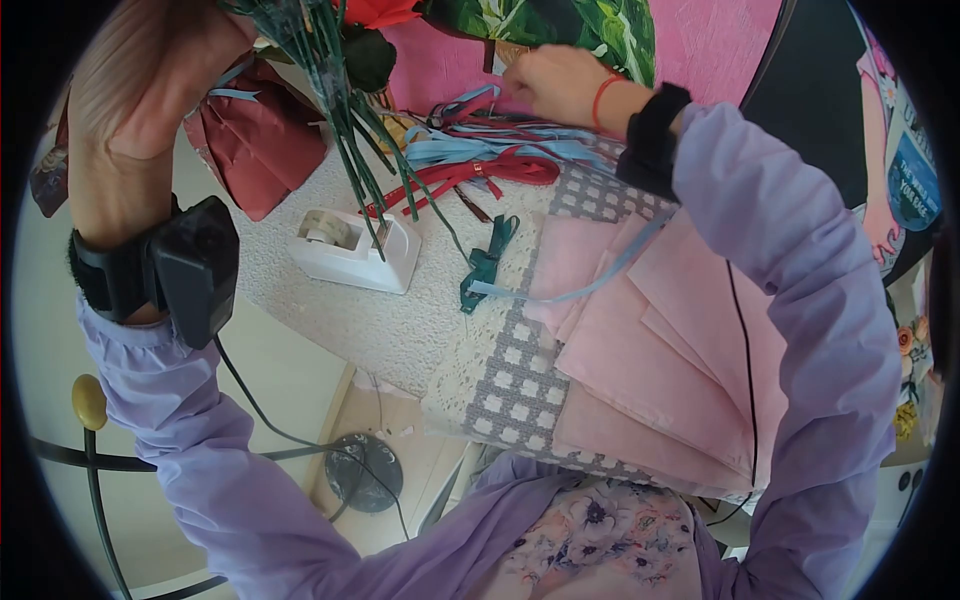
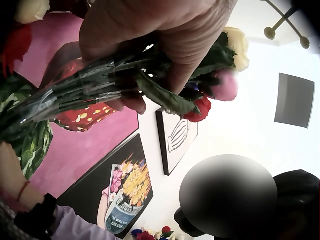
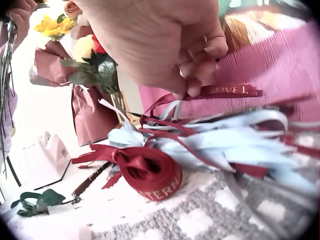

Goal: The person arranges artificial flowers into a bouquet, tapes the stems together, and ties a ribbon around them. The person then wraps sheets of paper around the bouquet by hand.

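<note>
My left hand [image 1: 160,75] grips a bundle of flower stems [image 1: 345,120] wrapped in clear film, held up over the table's left part. In the left wrist view the hand [image 2: 160,35] curls round the stems [image 2: 70,92], with red, pink and cream blooms beyond it. At the back of the table, my right hand [image 1: 565,88] is over a heap of ribbons. The right wrist view has this hand [image 3: 155,45] pinching a dark red lettered ribbon [image 3: 232,91] between thumb and fingers. Light blue ribbons [image 3: 200,145] and a red ribbon coil [image 3: 150,172] lie below it.
A white tape dispenser [image 1: 385,260] and a green ribbon bow [image 1: 487,265] lie on the textured white table. Pink folded sheets [image 1: 660,370] cover the grey checked cloth [image 1: 515,385]. A bouquet in dark red wrapping [image 1: 265,150] stands at the left; a pink painting [image 1: 700,40] is behind.
</note>
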The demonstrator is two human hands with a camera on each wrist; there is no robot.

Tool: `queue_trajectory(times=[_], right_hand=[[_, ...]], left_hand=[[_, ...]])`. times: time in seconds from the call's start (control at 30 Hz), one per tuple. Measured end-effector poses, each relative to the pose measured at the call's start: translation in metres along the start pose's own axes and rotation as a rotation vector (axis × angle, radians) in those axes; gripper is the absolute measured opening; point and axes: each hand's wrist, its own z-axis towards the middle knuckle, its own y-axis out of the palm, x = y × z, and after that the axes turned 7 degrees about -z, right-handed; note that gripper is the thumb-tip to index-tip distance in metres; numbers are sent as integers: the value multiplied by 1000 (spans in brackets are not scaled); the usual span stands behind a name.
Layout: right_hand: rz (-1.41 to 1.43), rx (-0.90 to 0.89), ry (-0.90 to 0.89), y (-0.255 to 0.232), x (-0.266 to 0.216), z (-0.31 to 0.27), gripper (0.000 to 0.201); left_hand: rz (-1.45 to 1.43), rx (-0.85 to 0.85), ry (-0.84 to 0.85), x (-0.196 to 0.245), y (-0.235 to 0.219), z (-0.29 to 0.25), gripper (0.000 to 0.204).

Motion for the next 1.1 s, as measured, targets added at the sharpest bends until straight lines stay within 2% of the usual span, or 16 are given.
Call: queue_trajectory(times=[0.07,0.1,0.17,0.2,0.23,0.3,0.37,0.43,0.5,0.57,0.6,0.63,0.73,0.9,0.97,1.1], right_hand=[[-273,139,-28,-20,5,0,10],[-279,141,-25,-38,6,-5,10],[-209,381,-171,-68,7,-18,16],[-159,330,-26,-69,16,-7,18],[-166,337,-22,-75,21,-6,18],[-175,524,-11,-95,27,-11,17],[-178,518,17,-116,32,-21,18],[-140,431,137,-136,33,-31,19],[-104,380,146,-148,47,-38,21],[377,196,66,-159,52,-45,27],[560,134,118,-163,50,-51,31],[550,141,125,-168,49,-59,31],[606,-63,173,-187,52,-80,29],[597,-13,114,-211,43,-114,15],[515,129,26,-225,38,-130,13],[507,334,70,-232,50,-131,15]], left_hand=[[7,11,4,-1,0,-1,30],[10,14,9,-2,0,-1,30],[16,14,22,-2,-1,-2,30],[21,13,29,-3,-1,-1,30],[22,5,35,-1,-1,0,30],[43,26,-17,-2,-5,3,31],[-1,-19,14,-7,-4,4,28],[6,-118,-47,-4,2,8,26],[-56,-149,-91,0,-4,11,26],[-177,-185,-201,1,-8,13,29],[-194,-172,-211,-1,-6,12,32],[-196,-184,-204,-6,-3,13,32],[-206,-118,-208,-17,6,16,31],[-297,-228,-226,-36,43,24,28],[-401,-207,-292,-40,61,28,29],[-494,-170,-295,-42,86,31,29]])
